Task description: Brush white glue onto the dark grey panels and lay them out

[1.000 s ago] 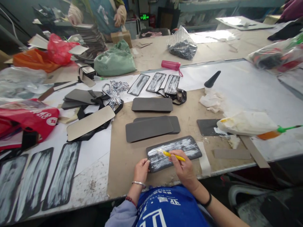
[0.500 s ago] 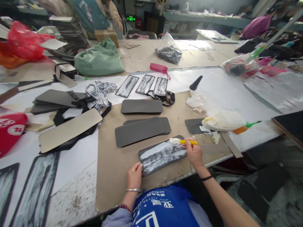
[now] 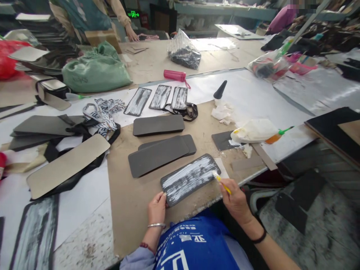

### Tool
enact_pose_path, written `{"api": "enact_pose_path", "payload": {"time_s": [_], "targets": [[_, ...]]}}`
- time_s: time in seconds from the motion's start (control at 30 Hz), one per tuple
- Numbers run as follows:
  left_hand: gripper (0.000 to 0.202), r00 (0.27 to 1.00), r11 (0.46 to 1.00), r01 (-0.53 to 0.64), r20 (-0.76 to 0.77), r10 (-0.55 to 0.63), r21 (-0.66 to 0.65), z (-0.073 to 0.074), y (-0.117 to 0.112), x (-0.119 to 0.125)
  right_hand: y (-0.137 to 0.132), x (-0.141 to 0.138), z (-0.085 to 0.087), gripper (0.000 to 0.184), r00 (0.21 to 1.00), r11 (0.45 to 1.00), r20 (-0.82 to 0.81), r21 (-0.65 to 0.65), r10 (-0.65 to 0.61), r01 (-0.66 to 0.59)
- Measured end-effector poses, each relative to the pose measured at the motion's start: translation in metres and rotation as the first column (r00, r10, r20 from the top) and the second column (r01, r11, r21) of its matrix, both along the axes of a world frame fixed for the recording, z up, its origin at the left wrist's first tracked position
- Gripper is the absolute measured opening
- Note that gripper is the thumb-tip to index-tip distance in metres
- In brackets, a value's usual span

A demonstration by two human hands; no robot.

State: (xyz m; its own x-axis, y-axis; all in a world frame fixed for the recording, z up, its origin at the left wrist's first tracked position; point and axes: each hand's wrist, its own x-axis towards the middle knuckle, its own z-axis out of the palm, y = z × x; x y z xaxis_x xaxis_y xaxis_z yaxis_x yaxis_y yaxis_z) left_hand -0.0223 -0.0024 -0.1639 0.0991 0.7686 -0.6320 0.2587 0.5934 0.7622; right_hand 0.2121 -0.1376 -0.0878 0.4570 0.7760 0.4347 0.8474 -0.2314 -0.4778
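Note:
A dark grey rectangular panel (image 3: 191, 179) with rounded corners lies on brown board, streaked with white paste. My left hand (image 3: 157, 207) pinches its near left corner between thumb and fingers. Wrapped round a yellow-handled brush (image 3: 225, 187), my right hand (image 3: 236, 200) holds its white-smeared tip on the panel's right end. Just beyond lie two overlapping bare grey panels (image 3: 160, 155), and behind them a further bare stack (image 3: 158, 125). To the right, a small dark piece (image 3: 222, 141) carries a white blob beside a whitish bottle (image 3: 254, 131) with an orange and green nozzle.
Three smaller pasted panels (image 3: 137, 101) lie farther back near a pink cylinder (image 3: 174, 75) and a black cone (image 3: 220, 90). A beige panel (image 3: 70, 165) rests on black straps at left. A green bag (image 3: 95, 71) sits behind. Across the table is another person's hand (image 3: 131, 33).
My right hand has moved the brush toward the near right end of the panel, and the brush now tilts more. My left hand keeps its corner. The whole view has shifted.

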Motion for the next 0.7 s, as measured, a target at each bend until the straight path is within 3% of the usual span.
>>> {"api": "enact_pose_path", "payload": {"time_s": [0.13,0.27,0.47,0.57,0.63,0.7], "targets": [[0.038,0.994,0.994,-0.06,0.089,0.069,-0.09,0.005,0.003,0.002,0.015,-0.069,0.004,0.018,0.967,0.988,-0.203,0.031,0.154,-0.151],[0.032,0.989,0.985,-0.055,0.126,0.076,-0.161,0.006,0.008,0.003,0.033,-0.112,0.011,0.017,0.844,0.963,-0.464,0.112,0.27,-0.246],[0.03,0.992,0.985,-0.026,0.116,0.047,-0.172,0.003,0.01,0.002,0.03,-0.101,-0.001,0.015,0.829,0.996,-0.553,0.074,0.082,-0.049],[0.029,0.995,0.99,-0.013,0.099,0.027,-0.144,0.004,0.01,0.002,0.03,-0.105,0.001,0.017,0.741,0.997,-0.671,0.076,0.028,0.032],[0.029,0.998,0.995,-0.003,0.066,0.01,-0.104,0.005,0.01,0.001,0.031,-0.111,0.001,0.02,0.674,0.997,-0.738,0.078,0.044,0.02],[0.029,1.0,0.999,0.006,0.02,-0.005,-0.046,0.007,0.01,0.0,0.032,-0.109,-0.004,0.024,0.662,0.997,-0.748,0.071,0.041,0.018]]}}
